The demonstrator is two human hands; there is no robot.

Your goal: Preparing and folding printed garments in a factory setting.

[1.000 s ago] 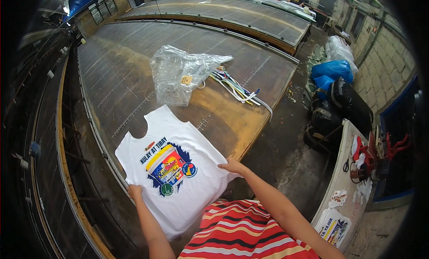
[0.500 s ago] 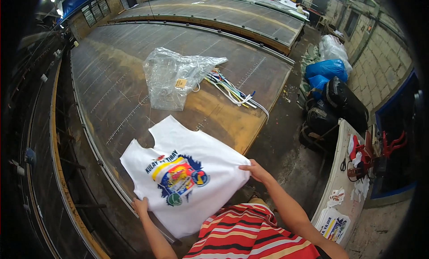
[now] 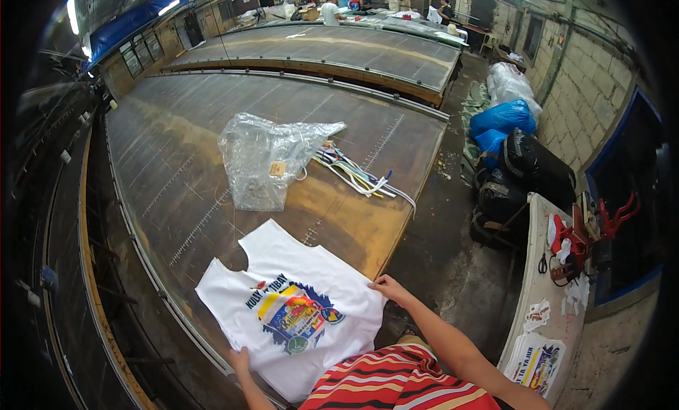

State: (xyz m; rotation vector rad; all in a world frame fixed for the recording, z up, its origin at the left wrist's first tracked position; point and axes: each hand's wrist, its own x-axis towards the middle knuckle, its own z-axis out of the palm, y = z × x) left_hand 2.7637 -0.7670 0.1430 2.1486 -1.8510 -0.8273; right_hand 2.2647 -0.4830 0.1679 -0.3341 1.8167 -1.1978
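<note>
A white sleeveless shirt piece (image 3: 233, 297) with a colourful print on its front lies over the near edge of the long dark table (image 3: 170, 170). My right hand (image 3: 390, 289) pinches its right edge between thumb and fingers. At the lower left edge, my left hand (image 3: 241, 360) grips the cloth, its fingers partly hidden. The lower part of the cloth hangs toward my striped red top (image 3: 396, 378). Beyond the neckline lies a crumpled clear plastic bag (image 3: 247, 155) with a small tan label, beside a bundle of coloured cords or strips (image 3: 361, 180).
On my right stands a pale side table (image 3: 523, 297) with black-handled scissors (image 3: 542, 264), red tools (image 3: 566, 235) and printed white cloth (image 3: 532, 362). Black bundles (image 3: 537, 162) and blue bags (image 3: 503, 116) line the wall. Another long table (image 3: 332, 53) stands ahead; people (image 3: 330, 13) are at the far end.
The view has tipped upward, bringing people at the far end into sight. Both hands keep hold of the shirt piece and have come slightly closer together.
</note>
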